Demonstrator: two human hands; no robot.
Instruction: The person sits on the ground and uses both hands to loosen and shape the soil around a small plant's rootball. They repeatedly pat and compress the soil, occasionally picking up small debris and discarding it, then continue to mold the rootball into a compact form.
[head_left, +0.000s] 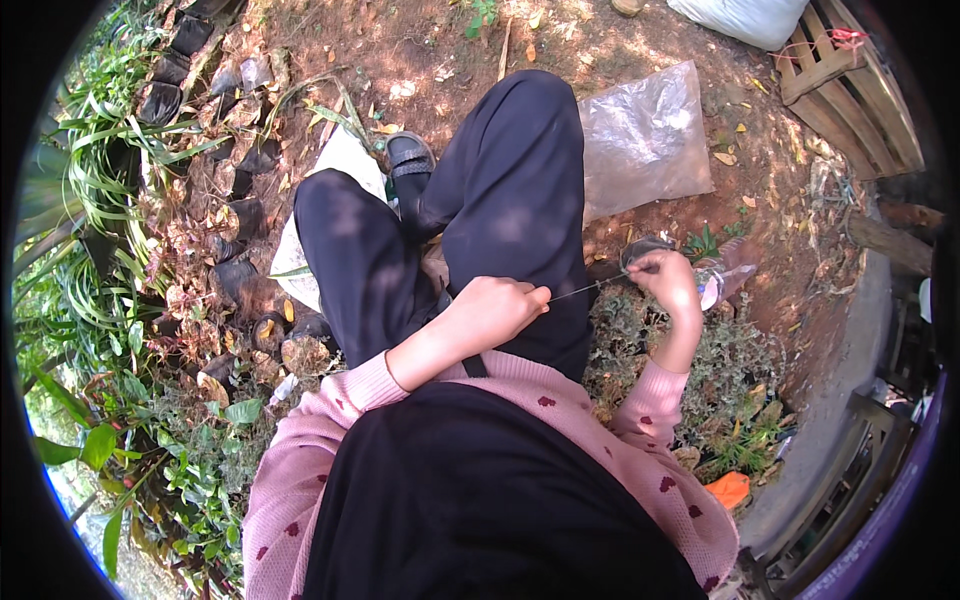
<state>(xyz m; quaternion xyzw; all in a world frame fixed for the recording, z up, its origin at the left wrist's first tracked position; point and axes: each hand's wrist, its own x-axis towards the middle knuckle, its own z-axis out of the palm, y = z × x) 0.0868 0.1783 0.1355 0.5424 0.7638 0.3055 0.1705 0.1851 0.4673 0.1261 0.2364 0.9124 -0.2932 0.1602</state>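
Observation:
A thin strand, too fine to tell whether string, wire or stem, stretches between my two hands above my right thigh. My left hand is closed in a fist around one end, close to my lap. Out to the right, my right hand pinches the other end between thumb and fingers. Just behind the right fingertips is a dark round object, partly covered by them. A clear plastic wrapper or container lies on the soil beside that hand. Grey-green plants grow below the strand.
A large clear plastic bag lies flat on the soil beyond my right knee. A white sack is under my left leg. Black plant bags line the left. A wooden crate and white bundle stand far right.

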